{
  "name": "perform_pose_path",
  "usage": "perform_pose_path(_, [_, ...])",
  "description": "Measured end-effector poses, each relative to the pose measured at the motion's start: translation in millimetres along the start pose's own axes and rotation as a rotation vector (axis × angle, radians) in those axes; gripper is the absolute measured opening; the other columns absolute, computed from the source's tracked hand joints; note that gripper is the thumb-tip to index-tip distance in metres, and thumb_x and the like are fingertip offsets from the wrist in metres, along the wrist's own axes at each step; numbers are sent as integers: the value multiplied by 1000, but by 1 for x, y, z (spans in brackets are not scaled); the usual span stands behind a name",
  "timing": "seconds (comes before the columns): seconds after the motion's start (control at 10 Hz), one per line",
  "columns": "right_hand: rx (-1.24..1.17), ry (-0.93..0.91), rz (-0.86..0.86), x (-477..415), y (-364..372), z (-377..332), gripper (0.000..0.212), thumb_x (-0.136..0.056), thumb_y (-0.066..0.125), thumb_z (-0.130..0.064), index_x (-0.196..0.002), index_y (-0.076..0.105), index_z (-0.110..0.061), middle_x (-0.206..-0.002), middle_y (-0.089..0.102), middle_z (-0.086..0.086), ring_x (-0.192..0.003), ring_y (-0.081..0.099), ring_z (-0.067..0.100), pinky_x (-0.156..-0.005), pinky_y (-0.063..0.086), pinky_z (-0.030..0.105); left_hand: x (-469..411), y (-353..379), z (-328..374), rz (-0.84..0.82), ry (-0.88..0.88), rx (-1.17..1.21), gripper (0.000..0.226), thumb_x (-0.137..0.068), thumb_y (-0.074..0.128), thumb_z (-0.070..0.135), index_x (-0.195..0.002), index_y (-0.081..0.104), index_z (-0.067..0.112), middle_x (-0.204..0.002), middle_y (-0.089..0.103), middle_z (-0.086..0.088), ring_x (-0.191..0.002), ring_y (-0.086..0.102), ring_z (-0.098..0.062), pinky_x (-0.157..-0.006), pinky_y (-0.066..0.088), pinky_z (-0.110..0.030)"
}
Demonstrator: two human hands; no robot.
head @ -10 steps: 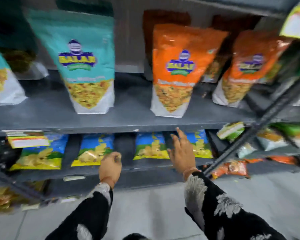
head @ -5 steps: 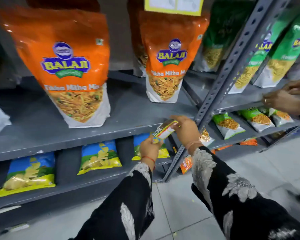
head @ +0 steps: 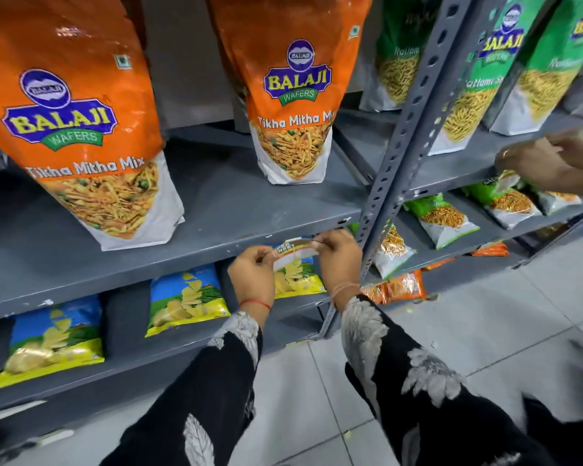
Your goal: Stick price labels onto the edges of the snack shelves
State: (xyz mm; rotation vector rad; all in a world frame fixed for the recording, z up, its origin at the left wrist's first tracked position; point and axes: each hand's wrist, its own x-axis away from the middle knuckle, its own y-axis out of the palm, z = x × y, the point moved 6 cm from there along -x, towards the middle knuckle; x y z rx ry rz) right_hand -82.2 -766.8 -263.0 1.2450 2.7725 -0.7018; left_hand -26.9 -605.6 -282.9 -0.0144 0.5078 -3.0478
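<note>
A small price label point(head: 295, 252), white with a yellow border, is stretched between my two hands just below the grey shelf edge point(head: 182, 255). My left hand point(head: 253, 275) pinches its left end. My right hand point(head: 339, 255) pinches its right end, close to the perforated grey upright point(head: 401, 136). The label lies near the shelf's front lip; whether it touches the lip I cannot tell. Two orange Tikha Mitha Mix bags point(head: 78, 129) stand on the shelf above.
Yellow-blue chip packets point(head: 187, 299) lie on the lower shelf behind my hands. Green snack bags point(head: 505, 72) fill the neighbouring shelves on the right, where another person's hands point(head: 549, 161) work at that shelf's edge. Grey floor tiles point(head: 485, 334) lie below.
The view swung right along the shelf and closer. My hands, apart and empty a second ago, came together on the label and brought it level under the shelf edge.
</note>
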Motion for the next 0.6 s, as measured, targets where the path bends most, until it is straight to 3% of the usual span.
perform_pose_path(0.1, [-16,51,13,-13,7,-4,13,-69,61,17,-67,65,6,-76,62,25,-69,50,21,-58,30,15,-10,-3,13,23,26,-61,9,-72,69,8,-77,70,1,-80,73,-22,-69,59,-17,-61,34,-10])
perform_pose_path(0.2, [14,94,2,-19,13,-1,10,-72,62,13,-69,66,5,-82,65,27,-72,57,30,-63,34,18,-12,-5,17,42,27,-112,11,-73,68,10,-76,70,-1,-80,73,-22,-73,63,-25,-59,30,-11])
perform_pose_path(0.3, [56,123,8,-21,19,1,6,-74,63,9,-73,66,3,-86,66,25,-79,60,34,-68,39,23,-16,-3,18,70,-40,-108,13,-73,69,13,-75,69,0,-81,72,-22,-78,65,-32,-70,42,-21])
perform_pose_path(0.4, [36,175,40,-20,18,0,12,-72,67,7,-75,58,-1,-81,62,20,-75,57,30,-62,33,17,-19,-7,17,83,-106,-131,20,-69,73,19,-71,69,0,-79,72,-22,-72,62,-29,-70,44,-25])
perform_pose_path(0.5, [-99,328,106,-26,8,5,50,-62,80,0,-82,36,-10,-89,55,14,-79,53,23,-71,44,28,-27,-15,18,44,-97,-209,37,-63,78,31,-55,60,0,-73,69,-26,-66,59,-32,-63,40,-28])
perform_pose_path(0.6, [57,414,144,-30,-8,5,37,-71,73,0,-88,40,-6,-100,61,21,-89,59,30,-76,46,33,-26,-34,14,57,-133,-316,48,-65,74,40,-54,57,-4,-74,66,-30,-70,58,-39,-60,40,-35])
